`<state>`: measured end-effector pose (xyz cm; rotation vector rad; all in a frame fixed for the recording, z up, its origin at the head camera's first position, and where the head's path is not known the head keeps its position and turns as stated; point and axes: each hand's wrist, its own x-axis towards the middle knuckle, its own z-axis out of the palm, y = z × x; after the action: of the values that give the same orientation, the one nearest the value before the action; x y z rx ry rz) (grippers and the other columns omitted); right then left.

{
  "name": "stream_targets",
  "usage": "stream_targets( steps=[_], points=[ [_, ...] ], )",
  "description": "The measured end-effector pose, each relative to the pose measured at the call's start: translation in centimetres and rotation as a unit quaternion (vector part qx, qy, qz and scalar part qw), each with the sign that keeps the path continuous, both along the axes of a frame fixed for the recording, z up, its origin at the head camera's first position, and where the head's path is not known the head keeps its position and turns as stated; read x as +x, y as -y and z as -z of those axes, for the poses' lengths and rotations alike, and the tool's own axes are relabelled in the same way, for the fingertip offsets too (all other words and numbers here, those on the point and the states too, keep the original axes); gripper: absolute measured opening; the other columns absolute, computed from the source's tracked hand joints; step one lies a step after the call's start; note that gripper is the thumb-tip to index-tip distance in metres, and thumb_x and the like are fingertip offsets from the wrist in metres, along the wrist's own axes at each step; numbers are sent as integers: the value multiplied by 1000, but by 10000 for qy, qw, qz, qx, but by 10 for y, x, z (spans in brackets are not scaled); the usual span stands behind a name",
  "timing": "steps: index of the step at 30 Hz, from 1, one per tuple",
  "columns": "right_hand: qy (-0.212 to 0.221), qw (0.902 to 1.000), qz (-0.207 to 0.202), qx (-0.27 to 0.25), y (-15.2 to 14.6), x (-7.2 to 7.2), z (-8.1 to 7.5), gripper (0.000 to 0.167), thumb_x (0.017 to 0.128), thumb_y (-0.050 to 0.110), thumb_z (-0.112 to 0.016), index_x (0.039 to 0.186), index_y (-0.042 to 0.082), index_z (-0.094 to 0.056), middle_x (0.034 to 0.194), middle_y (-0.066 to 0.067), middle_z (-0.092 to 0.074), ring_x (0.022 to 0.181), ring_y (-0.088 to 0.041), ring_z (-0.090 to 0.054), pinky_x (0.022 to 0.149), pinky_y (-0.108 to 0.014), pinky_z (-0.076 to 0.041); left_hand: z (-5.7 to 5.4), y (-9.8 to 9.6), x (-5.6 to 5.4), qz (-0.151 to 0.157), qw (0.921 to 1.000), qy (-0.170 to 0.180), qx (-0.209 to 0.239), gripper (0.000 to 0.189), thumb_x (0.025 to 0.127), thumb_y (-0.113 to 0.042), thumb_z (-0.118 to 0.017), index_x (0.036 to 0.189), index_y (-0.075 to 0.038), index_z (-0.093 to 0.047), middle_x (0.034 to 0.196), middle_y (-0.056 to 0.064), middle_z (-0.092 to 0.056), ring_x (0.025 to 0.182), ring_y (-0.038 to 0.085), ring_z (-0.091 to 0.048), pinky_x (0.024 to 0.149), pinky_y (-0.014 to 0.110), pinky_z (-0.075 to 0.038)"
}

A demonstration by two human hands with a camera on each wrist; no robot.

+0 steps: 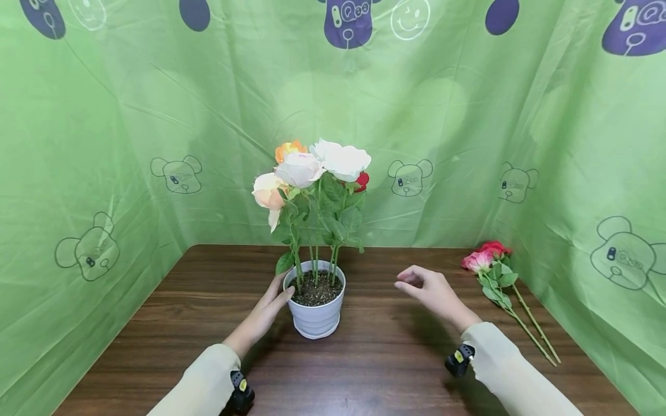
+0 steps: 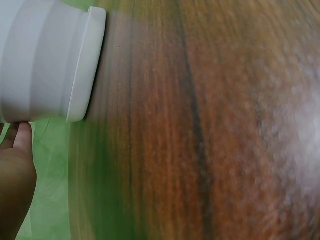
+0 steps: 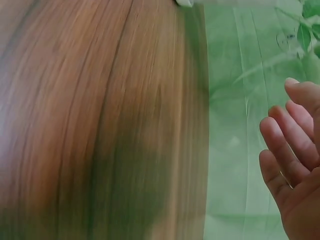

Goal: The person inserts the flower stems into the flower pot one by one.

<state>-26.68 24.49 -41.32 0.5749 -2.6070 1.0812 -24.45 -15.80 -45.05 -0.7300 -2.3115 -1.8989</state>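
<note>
A white flowerpot (image 1: 316, 315) of dark soil stands upright on the table in the head view. Several roses rise from it on leafy stems: white (image 1: 346, 162), pale pink (image 1: 299, 169), peach (image 1: 269, 192), orange (image 1: 290, 150) and a partly hidden red one (image 1: 362, 181). My left hand (image 1: 267, 306) holds the pot's left side near the rim, its thumb toward the front; the left wrist view shows fingers (image 2: 22, 137) against the pot wall. My right hand (image 1: 429, 292) hovers right of the pot, holding nothing, its fingers (image 3: 280, 140) loosely bent.
Two more roses, one pink (image 1: 477, 261) and one red (image 1: 496, 248), lie at the table's right side with stems pointing toward the front. Green printed cloth (image 1: 432, 219) hangs behind and on both sides of the brown wooden table (image 1: 364, 370).
</note>
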Motion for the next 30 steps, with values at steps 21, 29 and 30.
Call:
stream_targets(
  steps=[21, 29, 30],
  points=[
    [105, 9882, 1117, 1041, -139, 13, 20, 23, 93, 27, -74, 104, 6, -72, 89, -2, -73, 82, -19, -66, 76, -43, -51, 3, 0, -1, -135, 9998, 154, -11, 58, 107, -27, -46, 158, -9, -24, 163, 13, -22, 149, 27, -13, 118, 53, -11],
    [304, 9793, 1439, 1394, -185, 20, 24, 29, 93, 29, -72, 105, 3, -71, 89, -5, -73, 84, -28, -67, 77, -50, -51, 3, 1, 0, -135, 9998, 109, -12, 58, 107, -26, -45, 158, -6, -24, 163, 14, -22, 149, 28, -13, 119, 53, -10],
    [327, 9782, 1476, 1423, -190, 20, 24, 30, 93, 29, -73, 106, 1, -71, 89, -6, -73, 84, -28, -67, 77, -52, -51, 3, 1, 0, -129, 9999, 97, -13, 58, 107, -26, -45, 158, -6, -23, 163, 15, -22, 149, 29, -13, 119, 54, -10]
  ],
)
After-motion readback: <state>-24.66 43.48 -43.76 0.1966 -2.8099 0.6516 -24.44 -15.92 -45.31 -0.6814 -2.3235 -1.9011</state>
